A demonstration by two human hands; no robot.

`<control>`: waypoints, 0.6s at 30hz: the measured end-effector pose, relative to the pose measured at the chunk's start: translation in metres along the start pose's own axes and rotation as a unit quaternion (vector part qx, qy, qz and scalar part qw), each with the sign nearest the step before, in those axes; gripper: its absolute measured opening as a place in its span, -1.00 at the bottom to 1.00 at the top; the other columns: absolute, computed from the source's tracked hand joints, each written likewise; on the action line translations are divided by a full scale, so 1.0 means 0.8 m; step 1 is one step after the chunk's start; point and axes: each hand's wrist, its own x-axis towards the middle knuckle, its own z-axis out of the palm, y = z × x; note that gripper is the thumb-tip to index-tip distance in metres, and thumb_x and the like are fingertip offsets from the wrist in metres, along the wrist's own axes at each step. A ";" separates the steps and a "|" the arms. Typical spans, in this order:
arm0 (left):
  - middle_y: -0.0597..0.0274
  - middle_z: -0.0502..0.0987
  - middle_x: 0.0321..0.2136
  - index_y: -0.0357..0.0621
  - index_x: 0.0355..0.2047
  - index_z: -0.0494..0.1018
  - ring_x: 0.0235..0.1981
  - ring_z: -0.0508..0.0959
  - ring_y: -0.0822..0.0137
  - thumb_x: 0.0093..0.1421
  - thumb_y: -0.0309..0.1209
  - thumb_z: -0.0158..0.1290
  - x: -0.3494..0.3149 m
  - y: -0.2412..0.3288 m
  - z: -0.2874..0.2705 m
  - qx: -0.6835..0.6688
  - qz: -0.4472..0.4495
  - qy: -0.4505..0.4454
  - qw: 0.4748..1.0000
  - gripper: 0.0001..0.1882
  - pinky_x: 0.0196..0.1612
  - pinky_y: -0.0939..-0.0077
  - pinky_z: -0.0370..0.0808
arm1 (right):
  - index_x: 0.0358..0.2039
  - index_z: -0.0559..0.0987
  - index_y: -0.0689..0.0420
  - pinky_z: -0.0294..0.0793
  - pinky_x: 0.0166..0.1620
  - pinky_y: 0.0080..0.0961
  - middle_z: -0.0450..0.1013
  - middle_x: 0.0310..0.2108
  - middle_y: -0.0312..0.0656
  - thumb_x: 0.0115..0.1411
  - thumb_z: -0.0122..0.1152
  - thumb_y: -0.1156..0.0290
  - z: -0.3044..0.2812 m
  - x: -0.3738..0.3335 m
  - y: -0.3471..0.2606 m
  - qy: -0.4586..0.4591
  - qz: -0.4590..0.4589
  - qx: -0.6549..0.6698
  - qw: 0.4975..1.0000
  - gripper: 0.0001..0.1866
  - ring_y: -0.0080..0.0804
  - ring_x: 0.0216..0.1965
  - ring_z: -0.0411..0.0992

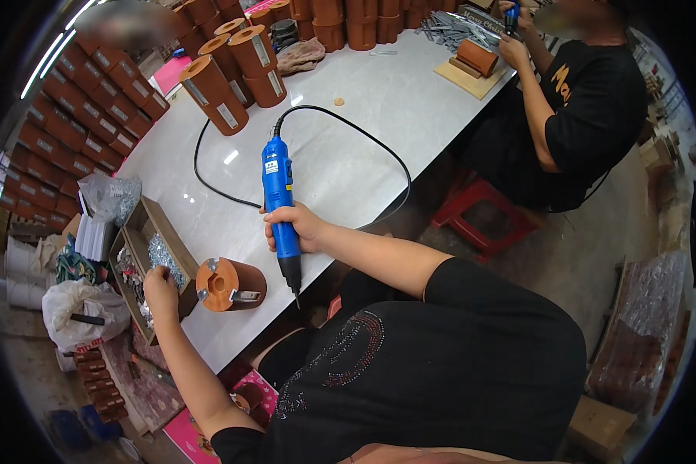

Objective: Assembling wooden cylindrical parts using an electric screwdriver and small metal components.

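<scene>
My right hand [295, 224] is wrapped round the middle of a blue electric screwdriver [277, 174], whose black tip points down toward me past the table's near edge. A black cord loops from its top across the table. Over at the left, my left hand [161, 290] reaches into a wooden box [148, 228] with compartments of small metal parts. Its fingers are bent at a heap of silvery screws [162, 255]; whether they pinch one is too small to see. Between my hands stands a reddish-brown cylinder [240, 283] with metal pieces on its top and side.
More brown cylinders [259, 66] stand at the back of the white table [340, 170], and many are stacked at the left. A co-worker [588, 108] sits at the right on a red stool [483, 213], holding another blue screwdriver. White bags [85, 309] lie left of the box.
</scene>
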 end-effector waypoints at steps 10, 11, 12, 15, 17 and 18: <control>-0.13 0.43 -0.43 -0.30 -0.40 0.36 -0.39 0.42 -0.03 0.08 -0.42 -0.03 0.031 -0.011 0.011 0.035 0.030 0.020 0.999 -0.84 -0.34 0.32 0.36 | -0.40 0.34 0.15 0.42 -0.55 -0.41 0.33 -0.63 -0.15 -0.12 0.19 0.43 -0.018 0.014 0.004 -0.003 -0.005 0.037 0.999 -0.74 -0.39 -0.64 0.35; -0.11 0.45 -0.39 -0.30 -0.36 0.37 -0.37 0.47 0.07 0.07 -0.47 -0.02 0.036 0.010 -0.010 -0.035 0.028 0.044 0.998 -0.85 -0.32 0.40 0.39 | -0.44 0.35 0.15 0.41 -0.55 -0.42 0.33 -0.63 -0.15 -0.13 0.19 0.43 -0.017 0.016 0.006 -0.004 -0.006 0.038 0.999 -0.76 -0.39 -0.64 0.35; 0.01 0.47 -0.44 -0.27 -0.33 0.38 -0.38 0.46 0.16 0.10 -0.42 -0.06 0.070 -0.057 0.000 -0.109 0.094 0.120 0.982 -0.82 -0.26 0.41 0.39 | -0.52 0.35 0.15 0.41 -0.56 -0.41 0.33 -0.65 -0.15 -0.15 0.20 0.41 -0.005 0.018 0.013 -0.007 -0.002 0.022 1.000 -0.78 -0.38 -0.65 0.35; 0.08 0.52 -0.48 -0.12 -0.42 0.49 -0.41 0.51 0.16 -0.01 -0.15 0.11 0.107 0.128 -0.118 -0.047 0.162 0.177 0.970 -0.70 -0.24 0.30 0.46 | -0.53 0.32 0.16 0.39 -0.61 -0.35 0.33 -0.67 -0.12 -0.17 0.20 0.43 -0.021 0.031 0.021 0.036 0.001 0.037 0.999 -0.76 -0.32 -0.69 0.35; 0.04 0.43 -0.67 -0.26 -0.67 0.42 -0.60 0.43 0.10 -0.17 -0.32 0.24 0.106 0.240 -0.171 -0.342 0.344 0.187 0.854 -0.72 -0.50 0.22 0.38 | -0.49 0.30 0.16 0.37 -0.61 -0.33 0.32 -0.68 -0.09 -0.17 0.19 0.43 -0.013 0.025 0.019 0.012 -0.001 0.030 0.999 -0.74 -0.30 -0.71 0.34; 0.08 0.46 -0.51 -0.27 -0.48 0.42 -0.47 0.46 0.19 -0.02 -0.39 0.08 0.140 0.250 -0.187 -0.253 0.440 0.149 0.849 -0.82 -0.38 0.36 0.40 | -0.46 0.30 0.16 0.37 -0.61 -0.31 0.32 -0.67 -0.08 -0.18 0.19 0.43 -0.002 0.020 0.018 0.021 0.000 0.032 0.999 -0.72 -0.29 -0.71 0.34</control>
